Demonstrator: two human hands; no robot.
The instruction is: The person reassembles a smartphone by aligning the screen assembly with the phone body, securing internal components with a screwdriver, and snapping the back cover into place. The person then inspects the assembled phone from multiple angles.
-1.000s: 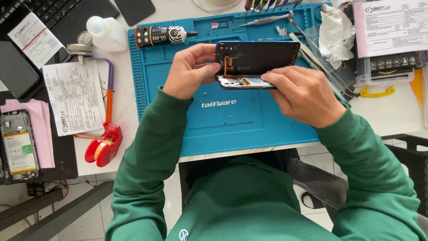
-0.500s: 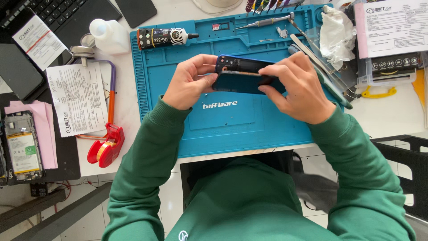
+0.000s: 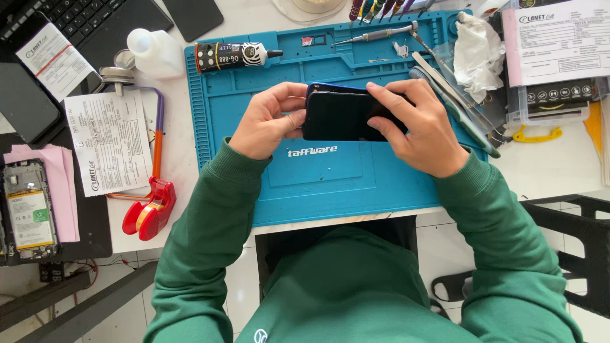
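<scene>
Both my hands hold a dark phone (image 3: 340,116) flat above the blue work mat (image 3: 318,184), its black face up and a blue edge along its top. My left hand (image 3: 267,121) grips the phone's left end with the thumb on its face. My right hand (image 3: 419,130) covers the right end, fingers pressed over the top edge. The phone's right part is hidden under my right hand.
On the mat's far edge lie a glue tube (image 3: 235,56), a screwdriver (image 3: 375,35) and tweezers (image 3: 451,95). A white bottle (image 3: 155,52), papers (image 3: 108,140), a red tool (image 3: 149,213) and an opened phone (image 3: 28,213) sit left; a crumpled tissue (image 3: 476,54) and boxes are right.
The phone was open like a hinge with its inside showing; the two halves have come together and it now lies shut and flat between my hands.
</scene>
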